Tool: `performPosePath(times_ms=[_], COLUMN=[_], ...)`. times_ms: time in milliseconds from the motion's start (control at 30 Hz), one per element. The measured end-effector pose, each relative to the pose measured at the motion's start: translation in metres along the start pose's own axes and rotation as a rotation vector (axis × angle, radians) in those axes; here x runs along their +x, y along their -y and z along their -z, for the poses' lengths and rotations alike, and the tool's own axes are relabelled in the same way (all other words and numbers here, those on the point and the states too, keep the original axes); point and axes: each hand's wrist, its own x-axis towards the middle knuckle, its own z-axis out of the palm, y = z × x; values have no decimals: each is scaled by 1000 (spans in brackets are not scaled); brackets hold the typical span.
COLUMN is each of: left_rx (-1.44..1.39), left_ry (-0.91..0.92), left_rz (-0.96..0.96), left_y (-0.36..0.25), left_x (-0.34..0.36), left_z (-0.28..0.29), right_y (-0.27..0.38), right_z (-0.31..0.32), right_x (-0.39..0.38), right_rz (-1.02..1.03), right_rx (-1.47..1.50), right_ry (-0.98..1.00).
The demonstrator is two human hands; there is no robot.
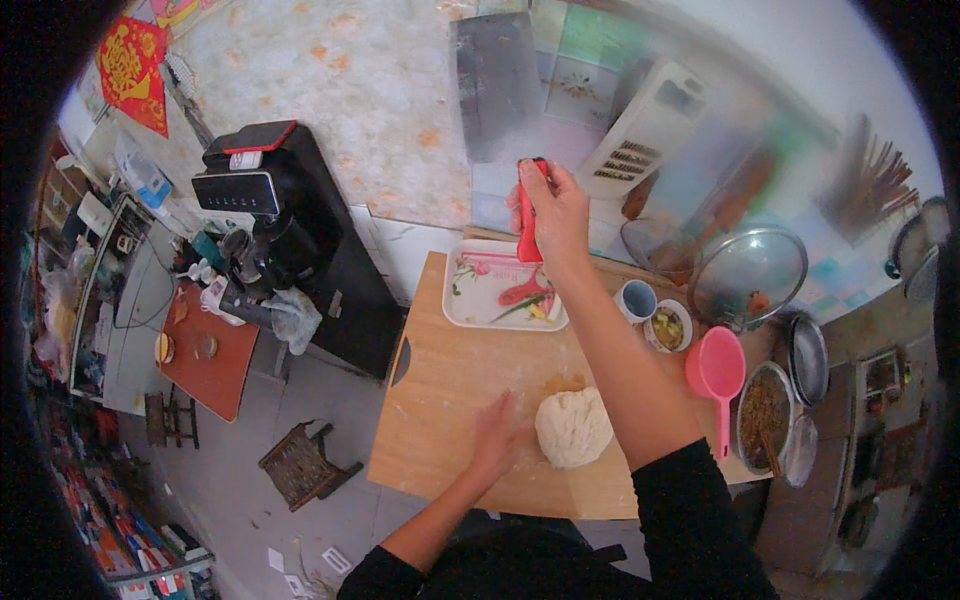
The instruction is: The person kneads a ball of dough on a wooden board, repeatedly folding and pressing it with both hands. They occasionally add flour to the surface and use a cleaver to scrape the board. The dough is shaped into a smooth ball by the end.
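Note:
My right hand [550,215] grips an upright red object [530,238] with some black on it, raised above the back edge of the wooden work surface [430,400]; I cannot tell exactly what it is. My left hand [495,430] is low over the wood, just left of a lump of pale dough [565,435], its fingers smeared by motion. Beyond it lies a white floral tray [465,310] holding a red utensil and green and yellow bits.
At the right are a cup [636,295], small bowl [668,330], glass lid [748,270], pink ladle [715,365] and pan of brown filling [760,420]. A black appliance tower [330,300], red-topped side table [220,370] and low stool [300,465] stand left.

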Motion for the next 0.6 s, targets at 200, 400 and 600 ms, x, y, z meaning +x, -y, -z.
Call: performPosePath(times_ms=[200,400,600], left_rx=[6,-181,-186], left_ry=[33,18,155], left_rz=[16,93,-54], left_y=[-13,13,-10], left_x=[-3,-4,34], left_z=[6,11,-10], right_y=[0,-38,-68], right_z=[-5,-5,104], right_x=[2,31,98], right_rz=[26,79,421], right_rx=[24,-104,-898], right_ry=[-32,-72,17])
